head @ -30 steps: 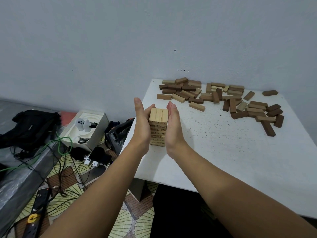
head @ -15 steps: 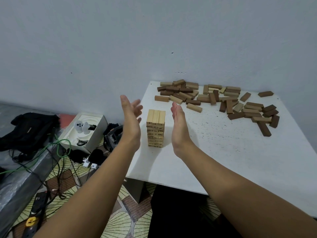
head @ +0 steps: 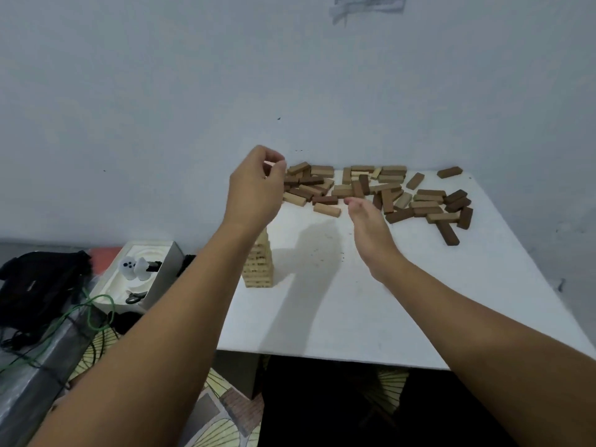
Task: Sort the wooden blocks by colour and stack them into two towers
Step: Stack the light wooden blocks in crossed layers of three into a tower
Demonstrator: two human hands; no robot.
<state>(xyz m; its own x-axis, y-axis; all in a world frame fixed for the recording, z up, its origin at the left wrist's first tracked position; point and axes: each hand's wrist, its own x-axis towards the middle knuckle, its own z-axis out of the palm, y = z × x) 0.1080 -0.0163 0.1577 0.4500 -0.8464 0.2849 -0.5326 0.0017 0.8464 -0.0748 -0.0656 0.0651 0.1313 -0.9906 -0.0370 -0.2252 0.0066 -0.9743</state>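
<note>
A white table (head: pixel 371 311) stands pushed against a pale blue-grey wall (head: pixel 161 91), its top speckled with small dark marks. Near its left edge rises a tower of light blocks (head: pixel 259 269), its upper part hidden behind the left forearm. Along the far edge, from the left corner towards the right corner, lies a loose scatter of light and dark wooden blocks (head: pixel 387 195), some overlapping, one dark block (head: pixel 449 172) lying apart near the far right corner.

The left hand (head: pixel 254 191) hangs above the far left corner with fingers curled inward; whether they pinch anything cannot be told. The right hand (head: pixel 367 227) hovers over the middle of the table, fingers loose and holding nothing, just short of the scatter.

Left of the table, on a patterned floor (head: pixel 222 414), sit an open white box (head: pixel 142 279), a black bag (head: pixel 38 282) and a green cable (head: pixel 80 317).
</note>
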